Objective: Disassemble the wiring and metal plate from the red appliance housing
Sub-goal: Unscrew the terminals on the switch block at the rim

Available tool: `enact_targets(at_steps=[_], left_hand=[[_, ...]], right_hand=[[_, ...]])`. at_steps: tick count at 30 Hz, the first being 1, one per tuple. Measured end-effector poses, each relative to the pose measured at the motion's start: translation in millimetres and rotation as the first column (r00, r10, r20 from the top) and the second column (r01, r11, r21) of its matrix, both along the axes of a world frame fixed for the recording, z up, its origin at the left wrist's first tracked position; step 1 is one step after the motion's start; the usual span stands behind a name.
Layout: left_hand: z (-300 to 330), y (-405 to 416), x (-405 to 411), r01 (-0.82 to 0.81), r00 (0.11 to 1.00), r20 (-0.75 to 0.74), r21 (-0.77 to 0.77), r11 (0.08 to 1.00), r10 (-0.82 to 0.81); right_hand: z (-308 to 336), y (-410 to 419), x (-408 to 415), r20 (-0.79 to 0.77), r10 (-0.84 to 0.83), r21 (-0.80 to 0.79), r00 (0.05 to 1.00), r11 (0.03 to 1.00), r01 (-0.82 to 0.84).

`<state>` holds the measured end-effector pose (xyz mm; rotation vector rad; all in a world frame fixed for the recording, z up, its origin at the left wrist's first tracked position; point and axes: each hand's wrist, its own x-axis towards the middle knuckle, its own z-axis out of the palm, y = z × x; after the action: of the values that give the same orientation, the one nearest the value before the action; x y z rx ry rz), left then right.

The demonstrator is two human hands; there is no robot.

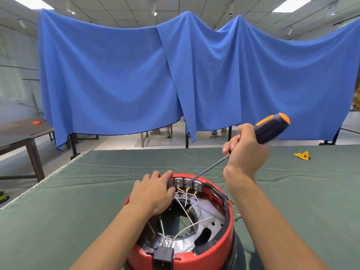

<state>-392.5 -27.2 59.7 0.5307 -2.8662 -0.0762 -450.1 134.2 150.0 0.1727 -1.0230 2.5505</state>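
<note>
The red appliance housing (228, 238) lies open side up on the green cloth at bottom centre. Inside it I see a grey metal plate (212, 217), white braided wires (187, 227), a row of grey terminal blocks (188, 183) on the far wall and a black power socket (163, 258) at the near rim. My left hand (153, 193) rests on the far left rim, its fingers over the leftmost block. My right hand (246, 151) grips a black and orange screwdriver (270, 129), whose tip touches a terminal screw under the blocks.
The green cloth covers the table (97, 191). A yellow piece (302, 155) lies at the far right. Small metal bits (236, 218) sit just right of the housing. A blue curtain (175, 75) hangs behind the table. A dark side table (23, 133) stands at left.
</note>
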Motion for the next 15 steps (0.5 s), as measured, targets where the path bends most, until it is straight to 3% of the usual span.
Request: enact_targets(at_steps=[15], left_hand=[[-1.7,-1.1,0.1,0.01,0.999,-0.033,0.01,1.0,-0.009]], right_hand=[[-16.6,-10.4,-6.0,-0.065,-0.049,-0.036,0.997,0.998,0.047]])
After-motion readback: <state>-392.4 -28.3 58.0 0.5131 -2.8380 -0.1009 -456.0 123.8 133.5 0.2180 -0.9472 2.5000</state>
